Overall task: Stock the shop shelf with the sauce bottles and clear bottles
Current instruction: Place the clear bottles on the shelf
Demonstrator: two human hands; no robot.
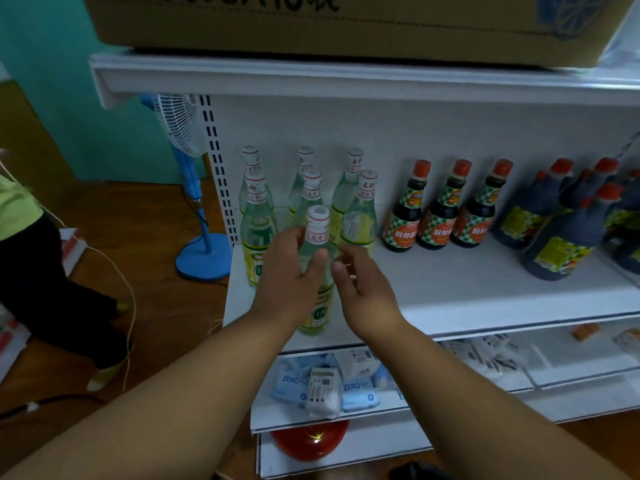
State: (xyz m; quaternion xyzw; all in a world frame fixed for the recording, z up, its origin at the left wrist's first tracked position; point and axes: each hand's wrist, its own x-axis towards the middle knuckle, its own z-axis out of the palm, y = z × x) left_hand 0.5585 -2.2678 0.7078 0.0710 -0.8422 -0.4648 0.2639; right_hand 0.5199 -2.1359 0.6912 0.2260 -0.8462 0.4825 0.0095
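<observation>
Looks like a clear bottle (316,271) is getting set at the shelf (450,292) front: left hand (287,275) grips it, right hand (363,285) loose beside, next push it back into line.

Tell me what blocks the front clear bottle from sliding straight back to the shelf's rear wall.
The front clear bottle, held by the left hand, has two more clear bottles lined up directly behind it, filling that path.
</observation>
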